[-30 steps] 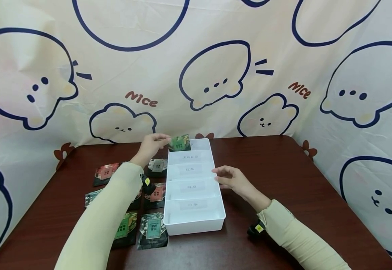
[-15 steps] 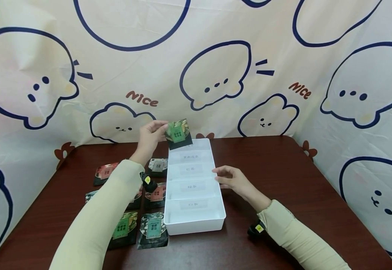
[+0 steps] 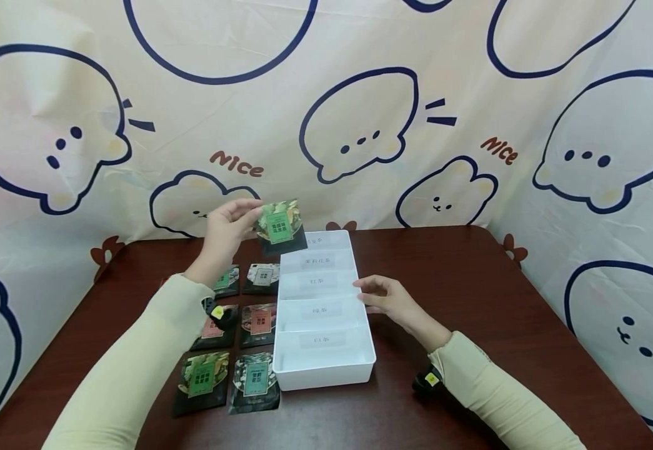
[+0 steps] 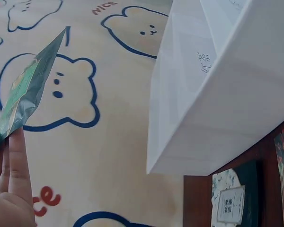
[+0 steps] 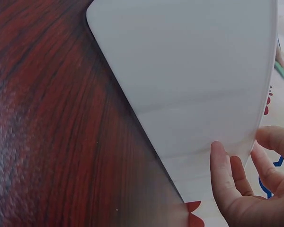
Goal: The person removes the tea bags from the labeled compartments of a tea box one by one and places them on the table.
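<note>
Between thumb and fingers, my left hand (image 3: pixel 222 237) pinches a flat green and black tea sachet (image 3: pixel 281 226). It hangs above the far left corner of a long white divided box (image 3: pixel 323 376), clear of its rim. Seen edge-on in the left wrist view, the tea sachet (image 4: pixel 31 90) stands away from the box. My right hand (image 3: pixel 389 302) touches the box's right side near its middle. In the right wrist view, fingertips (image 5: pixel 218 147) of that hand rest on the outer wall and one reaches the rim. Paper labels with Chinese characters mark the box's compartments, in which no sachets show.
Left of the box lie several more tea sachets in rows on the dark wooden table (image 3: pixel 444 269), among them a green one (image 3: pixel 202 378), a teal one (image 3: pixel 255 380), a red one (image 3: pixel 259 322) and a white one (image 3: pixel 262 275). A cartoon-printed cloth (image 3: pixel 270 112) hangs behind.
My left hand has lifted the green tea sachet up from the box's far compartment and moved it left, uncovering more of that compartment's label. My right hand and the box have stayed put.
</note>
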Demonstrator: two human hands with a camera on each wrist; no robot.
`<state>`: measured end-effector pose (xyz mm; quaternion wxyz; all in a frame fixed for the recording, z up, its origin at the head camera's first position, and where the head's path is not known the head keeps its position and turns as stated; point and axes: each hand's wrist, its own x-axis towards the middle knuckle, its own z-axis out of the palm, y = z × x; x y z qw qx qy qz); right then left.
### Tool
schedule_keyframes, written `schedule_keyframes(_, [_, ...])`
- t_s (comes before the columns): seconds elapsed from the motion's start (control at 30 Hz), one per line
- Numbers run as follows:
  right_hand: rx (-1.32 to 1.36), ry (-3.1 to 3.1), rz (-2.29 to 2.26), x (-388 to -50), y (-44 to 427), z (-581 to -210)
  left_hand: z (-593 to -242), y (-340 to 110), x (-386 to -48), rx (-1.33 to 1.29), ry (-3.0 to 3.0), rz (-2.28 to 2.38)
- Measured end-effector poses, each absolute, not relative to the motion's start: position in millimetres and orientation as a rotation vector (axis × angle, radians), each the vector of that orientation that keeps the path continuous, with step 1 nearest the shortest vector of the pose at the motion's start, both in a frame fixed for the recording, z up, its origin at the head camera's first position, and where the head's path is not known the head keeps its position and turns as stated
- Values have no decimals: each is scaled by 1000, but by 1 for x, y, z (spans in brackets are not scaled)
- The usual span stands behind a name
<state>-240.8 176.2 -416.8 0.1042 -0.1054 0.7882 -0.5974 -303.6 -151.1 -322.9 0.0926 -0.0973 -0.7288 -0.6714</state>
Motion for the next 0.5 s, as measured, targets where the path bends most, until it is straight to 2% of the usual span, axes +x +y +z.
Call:
schedule_keyframes(0.33, [-308,2330,-1749,-242,176,-418,-313,-184,-265,-351,-2035,-2102])
schedule_keyframes(0.5, [-311,2325,-1750,-242,177,-419,-316,-204,-244,-298,-2028,-2130])
